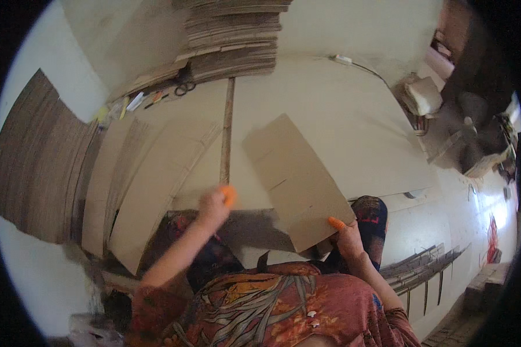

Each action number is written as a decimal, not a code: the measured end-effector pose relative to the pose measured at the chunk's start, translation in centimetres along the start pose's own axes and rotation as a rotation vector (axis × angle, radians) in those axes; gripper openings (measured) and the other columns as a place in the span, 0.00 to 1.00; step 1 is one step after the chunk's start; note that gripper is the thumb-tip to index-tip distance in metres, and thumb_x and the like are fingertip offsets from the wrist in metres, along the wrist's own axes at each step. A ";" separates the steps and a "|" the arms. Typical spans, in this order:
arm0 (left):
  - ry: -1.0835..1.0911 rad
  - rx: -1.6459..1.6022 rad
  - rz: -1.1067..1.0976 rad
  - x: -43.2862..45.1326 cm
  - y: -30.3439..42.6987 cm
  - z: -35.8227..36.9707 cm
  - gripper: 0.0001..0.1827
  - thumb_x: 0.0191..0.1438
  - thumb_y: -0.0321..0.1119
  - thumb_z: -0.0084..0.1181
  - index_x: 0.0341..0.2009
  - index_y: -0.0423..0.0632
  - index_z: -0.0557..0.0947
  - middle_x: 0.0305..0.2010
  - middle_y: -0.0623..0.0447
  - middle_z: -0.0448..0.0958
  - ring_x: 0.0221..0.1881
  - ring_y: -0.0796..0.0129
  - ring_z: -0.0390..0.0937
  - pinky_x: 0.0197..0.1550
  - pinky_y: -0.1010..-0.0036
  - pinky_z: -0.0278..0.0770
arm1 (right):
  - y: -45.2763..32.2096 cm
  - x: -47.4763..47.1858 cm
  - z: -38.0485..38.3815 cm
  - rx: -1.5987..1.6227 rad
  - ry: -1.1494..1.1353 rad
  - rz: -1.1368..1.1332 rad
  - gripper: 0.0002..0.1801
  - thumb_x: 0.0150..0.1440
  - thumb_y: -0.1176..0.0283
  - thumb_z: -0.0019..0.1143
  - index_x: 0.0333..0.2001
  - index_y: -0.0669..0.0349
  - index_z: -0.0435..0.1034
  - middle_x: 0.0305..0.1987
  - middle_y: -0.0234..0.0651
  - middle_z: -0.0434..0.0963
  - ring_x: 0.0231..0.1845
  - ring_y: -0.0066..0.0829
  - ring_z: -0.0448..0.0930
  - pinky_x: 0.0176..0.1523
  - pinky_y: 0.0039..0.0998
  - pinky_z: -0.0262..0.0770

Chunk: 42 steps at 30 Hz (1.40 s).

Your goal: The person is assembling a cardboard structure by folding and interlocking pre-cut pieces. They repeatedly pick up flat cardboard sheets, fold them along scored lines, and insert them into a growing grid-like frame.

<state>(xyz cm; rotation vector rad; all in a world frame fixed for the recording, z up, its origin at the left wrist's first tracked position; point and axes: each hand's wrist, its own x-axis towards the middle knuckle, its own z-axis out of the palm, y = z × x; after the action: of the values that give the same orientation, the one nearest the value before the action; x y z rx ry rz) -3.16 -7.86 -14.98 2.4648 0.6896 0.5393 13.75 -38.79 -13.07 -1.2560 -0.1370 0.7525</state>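
Observation:
My right hand [351,243] grips the near right corner of a flat brown cardboard sheet [295,182], its thumb wearing an orange finger cover on top. The sheet bears short dark slits or marks and slants away to the left over a pale work surface [356,130]. To its left my left hand [213,209] is blurred and curled, with an orange cover on a digit. That hand is at the near end of a narrow brown strip [227,130] that runs up the work surface; whether it touches the strip or holds anything is unclear.
Leaning cardboard sheets [160,186] fan out at left, beside a large cardboard stack [39,165]. Another tall stack [234,43] stands at the back. Scissors [184,88] and a power strip [342,59] lie behind. A fan [469,126] is at right, above slotted cardboard pieces [421,269].

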 end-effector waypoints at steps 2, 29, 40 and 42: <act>0.173 0.264 -0.021 2.7 -1.6 -3.2 0.24 0.49 0.44 0.57 0.46 0.41 0.74 0.47 0.40 0.72 0.47 0.48 0.71 0.46 0.61 0.71 | -0.5 -0.1 0.3 -0.073 -0.026 -0.025 0.16 0.52 0.78 0.52 0.47 0.65 0.68 0.42 0.32 0.75 0.42 0.25 0.74 0.45 0.27 0.70; -0.124 0.614 -0.092 11.0 -2.7 -13.0 0.14 0.51 0.42 0.53 0.33 0.43 0.80 0.31 0.41 0.77 0.35 0.49 0.76 0.36 0.58 0.72 | -4.5 -2.4 1.8 -0.349 -0.136 -0.511 0.04 0.54 0.76 0.53 0.31 0.66 0.73 0.25 0.22 0.73 0.26 0.12 0.67 0.28 0.19 0.62; -0.620 -0.238 -0.146 12.3 16.4 -13.8 0.18 0.52 0.39 0.53 0.40 0.36 0.75 0.25 0.55 0.72 0.21 0.75 0.66 0.20 0.79 0.66 | -11.1 0.7 6.8 -0.529 -0.025 -0.838 0.06 0.54 0.76 0.52 0.30 0.69 0.71 0.17 0.31 0.66 0.22 0.14 0.60 0.23 0.22 0.59; -0.658 -0.231 -0.031 11.1 17.9 -12.0 0.18 0.53 0.40 0.52 0.40 0.37 0.75 0.25 0.55 0.71 0.20 0.77 0.64 0.19 0.79 0.65 | -11.9 1.3 6.2 -0.578 -0.062 -0.859 0.07 0.54 0.75 0.52 0.31 0.70 0.71 0.17 0.35 0.69 0.22 0.16 0.61 0.24 0.25 0.61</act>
<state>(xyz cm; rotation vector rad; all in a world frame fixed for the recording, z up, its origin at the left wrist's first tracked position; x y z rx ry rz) 6.11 -10.30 7.34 2.2079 0.3651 -0.2029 16.88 -34.31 -0.73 -1.5298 -0.9326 -0.0150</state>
